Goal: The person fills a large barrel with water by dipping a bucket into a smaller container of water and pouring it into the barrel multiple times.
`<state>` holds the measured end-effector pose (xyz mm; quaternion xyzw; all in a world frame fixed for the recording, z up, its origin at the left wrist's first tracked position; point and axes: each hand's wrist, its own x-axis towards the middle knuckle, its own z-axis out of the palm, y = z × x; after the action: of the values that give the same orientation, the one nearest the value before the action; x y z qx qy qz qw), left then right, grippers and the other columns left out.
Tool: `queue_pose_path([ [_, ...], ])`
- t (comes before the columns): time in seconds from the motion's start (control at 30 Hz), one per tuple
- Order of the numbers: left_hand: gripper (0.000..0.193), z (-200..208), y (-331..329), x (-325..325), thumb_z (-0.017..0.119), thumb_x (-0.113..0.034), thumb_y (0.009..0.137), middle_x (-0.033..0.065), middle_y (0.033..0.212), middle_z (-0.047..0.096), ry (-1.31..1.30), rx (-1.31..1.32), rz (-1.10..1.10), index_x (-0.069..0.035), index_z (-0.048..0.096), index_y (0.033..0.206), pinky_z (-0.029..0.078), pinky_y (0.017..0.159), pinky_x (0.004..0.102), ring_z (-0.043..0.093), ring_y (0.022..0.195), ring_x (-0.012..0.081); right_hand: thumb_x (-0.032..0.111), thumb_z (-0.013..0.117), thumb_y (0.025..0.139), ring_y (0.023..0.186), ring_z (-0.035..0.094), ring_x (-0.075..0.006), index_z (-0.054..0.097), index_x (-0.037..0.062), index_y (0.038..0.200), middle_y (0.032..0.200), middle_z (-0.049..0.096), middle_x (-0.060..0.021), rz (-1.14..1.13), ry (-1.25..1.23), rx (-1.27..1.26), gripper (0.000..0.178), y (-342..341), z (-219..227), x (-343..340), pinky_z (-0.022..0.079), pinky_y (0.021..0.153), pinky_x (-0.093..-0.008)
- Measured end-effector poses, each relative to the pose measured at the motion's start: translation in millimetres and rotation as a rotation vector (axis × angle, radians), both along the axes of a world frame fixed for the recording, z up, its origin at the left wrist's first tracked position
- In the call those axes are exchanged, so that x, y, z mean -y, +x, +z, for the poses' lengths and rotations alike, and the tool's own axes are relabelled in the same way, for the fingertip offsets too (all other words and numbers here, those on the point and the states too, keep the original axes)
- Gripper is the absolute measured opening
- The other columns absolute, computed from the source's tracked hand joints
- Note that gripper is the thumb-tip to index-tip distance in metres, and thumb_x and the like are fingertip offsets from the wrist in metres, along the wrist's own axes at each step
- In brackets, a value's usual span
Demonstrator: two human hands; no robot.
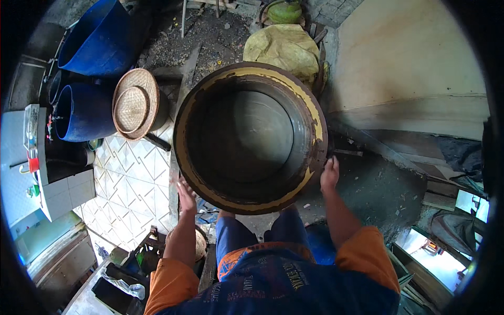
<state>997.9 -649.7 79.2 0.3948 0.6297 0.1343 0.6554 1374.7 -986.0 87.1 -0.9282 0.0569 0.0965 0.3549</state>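
Head camera: the wide, dark basin [251, 134] lies at the centre of the dial, mouth upward, a worn yellow band round its rim. The left hand [186, 196] meets the rim between seven and eight o'clock, its fingers straightened and slightly parted; the right hand [329, 173] is at about four, its fingers partly lost behind the edge, so I cannot tell how firmly they close. Both hands sit on the near half, so the far rim at twelve looks unsupported by them; if the weight is off the floor, which this angle hides, the basin could nose down there. A smooth or damp rim could slide past the flat left fingers and drop toward the legs [234, 234] at six. A swing toward ten might knock the woven trays [135, 110]; a push toward one could catch the yellow sack [283, 52]
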Motion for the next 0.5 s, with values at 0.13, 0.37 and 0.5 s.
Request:
queue_pose_path([
  [0.13, 0.076, -8, -88, 39, 0.028, -0.071, 0.087, 0.017, 0.137, 0.038, -0.107, -0.125, -0.066, -0.021, 0.026, 0.144, 0.04, 0.088, 0.0483, 0.048, 0.111, 0.0342, 0.039, 0.044, 0.095, 0.073, 0.059, -0.0249, 0.058, -0.0004, 0.101, 0.081, 0.06, -0.0112, 0.083, -0.048, -0.243, 0.042, -64, 3, 45, 0.047, 0.069, -0.0378],
  [0.37, 0.068, 17, -230, 75, 0.028, -0.063, 0.091, 0.0171, 0.131, 0.044, -0.422, -0.247, 0.19, -0.013, 0.037, 0.136, 0.044, 0.073, 0.041, 0.054, 0.098, 0.0305, 0.042, 0.051, 0.093, 0.06, 0.054, -0.0112, 0.057, 0.0064, 0.091, 0.071, 0.056, -0.0007, -0.153, 0.144, -0.563, 0.036, -147, 21, 22, 0.044, 0.051, -0.0309],
  [0.5, 0.065, 29, -268, 87, 0.026, -0.06, 0.093, 0.0168, 0.133, 0.043, -0.394, -0.243, 0.315, -0.014, 0.038, 0.136, 0.044, 0.081, 0.0463, 0.052, 0.106, 0.0333, 0.032, 0.057, 0.092, 0.052, 0.053, -0.013, 0.056, 0.0062, 0.104, 0.065, 0.055, -0.0008, -0.107, 0.105, -0.539, 0.029, -149, 10, 13, 0.044, 0.048, -0.0307],
])
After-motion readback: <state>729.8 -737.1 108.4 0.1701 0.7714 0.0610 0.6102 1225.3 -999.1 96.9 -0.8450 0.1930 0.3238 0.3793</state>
